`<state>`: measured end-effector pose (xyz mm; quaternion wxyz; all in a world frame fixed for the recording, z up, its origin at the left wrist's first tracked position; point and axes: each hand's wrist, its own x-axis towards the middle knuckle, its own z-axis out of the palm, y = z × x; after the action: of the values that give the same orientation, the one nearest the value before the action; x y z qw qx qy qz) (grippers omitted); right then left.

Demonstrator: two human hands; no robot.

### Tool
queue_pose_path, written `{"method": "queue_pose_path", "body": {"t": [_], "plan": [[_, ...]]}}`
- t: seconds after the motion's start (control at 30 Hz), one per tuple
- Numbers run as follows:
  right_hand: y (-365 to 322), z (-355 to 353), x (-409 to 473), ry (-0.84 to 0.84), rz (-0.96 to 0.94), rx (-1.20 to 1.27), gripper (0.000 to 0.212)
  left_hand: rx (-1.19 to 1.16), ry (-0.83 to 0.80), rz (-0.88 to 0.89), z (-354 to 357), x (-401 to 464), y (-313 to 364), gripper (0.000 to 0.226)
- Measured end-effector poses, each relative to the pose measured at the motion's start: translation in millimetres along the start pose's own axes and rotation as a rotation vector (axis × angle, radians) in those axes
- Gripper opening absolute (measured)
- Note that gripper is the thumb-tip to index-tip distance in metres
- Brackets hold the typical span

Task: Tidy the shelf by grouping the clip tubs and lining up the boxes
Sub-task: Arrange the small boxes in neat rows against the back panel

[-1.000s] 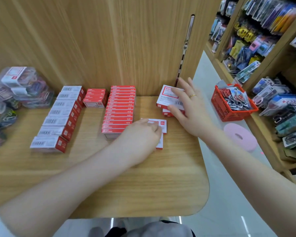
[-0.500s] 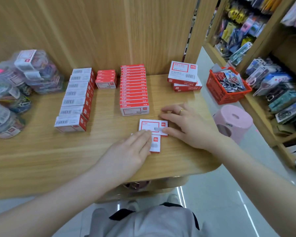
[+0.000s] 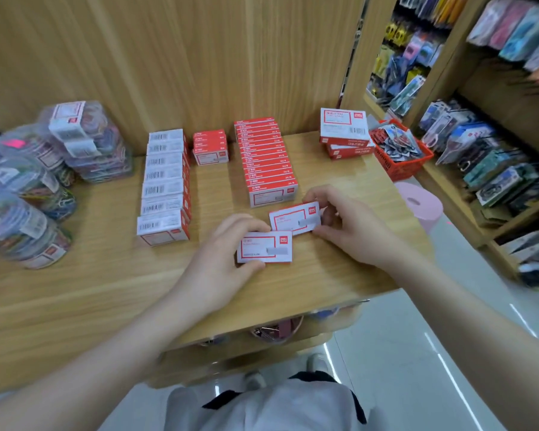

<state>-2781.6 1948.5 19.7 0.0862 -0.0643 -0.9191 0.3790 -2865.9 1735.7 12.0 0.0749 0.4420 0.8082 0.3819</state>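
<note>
Boxes in red and white fill the frame's centre: left hand [image 3: 221, 259] grips one box [image 3: 264, 247], right hand [image 3: 352, 227] pinches another [image 3: 294, 217]. Each shows a red corner logo; print too blurred to read. Clip tubs [image 3: 44, 175] sit far left.

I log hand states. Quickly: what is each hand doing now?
Left hand: grips the near box.
Right hand: grips the far box.

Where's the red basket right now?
The red basket sits at the right of the head view, just past the shelf's right edge, beside the two stacked larger boxes.
</note>
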Motion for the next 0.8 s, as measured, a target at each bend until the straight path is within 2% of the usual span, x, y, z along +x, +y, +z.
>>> {"method": "queue_pose_path", "body": {"t": [0.1, 0.2, 0.3, 0.37, 0.43, 0.57, 0.6, 0.67, 0.73, 0.8], "plan": [[-7.7, 6.4, 3.1, 0.011, 0.001, 0.045, 0.039, -0.046, 0.090, -0.042, 7.2, 3.2, 8.1, 0.047], [-17.0, 11.7, 2.8, 0.023, 0.014, 0.243, 0.033, -0.021, 0.183, -0.093, 16.9, 5.9, 15.8, 0.043], [-25.3, 14.8, -0.9, 0.019, -0.006, 0.375, 0.020, -0.020, 0.248, -0.157, 19.0, 14.6, 16.1, 0.069], [-29.0, 18.4, -0.5, 0.031, -0.037, 0.301, 0.021, -0.047, 0.252, -0.223, 18.4, 22.3, 15.1, 0.093], [-27.3, 23.2, 3.4, 0.115, -0.052, 0.122, 0.028, -0.064, 0.250, -0.278, 19.9, 30.5, 13.1, 0.106], [-20.0, 33.0, 17.0, 0.327, -0.072, -0.072, 0.028, -0.167, 0.226, -0.276, 23.7, 46.9, 13.0, 0.102], [-18.2, 34.9, 20.7, 0.367, -0.072, -0.122, 0.031, -0.179, 0.231, -0.270, 23.2, 50.9, 11.9, 0.100], [-15.0, 37.3, 25.6, 0.377, -0.026, -0.203, 0.054, -0.219, 0.242, -0.296, 20.8, 58.2, 6.2, 0.103], [-13.1, 32.6, 29.5, 0.244, 0.081, -0.158, 0.081, -0.333, 0.206, -0.375, 16.7, 63.9, 0.7, 0.119], [-13.7, 28.0, 33.0, 0.070, 0.145, 0.025, 0.092, -0.571, 0.163, -0.403, 13.5, 66.4, -0.1, 0.120]]}}
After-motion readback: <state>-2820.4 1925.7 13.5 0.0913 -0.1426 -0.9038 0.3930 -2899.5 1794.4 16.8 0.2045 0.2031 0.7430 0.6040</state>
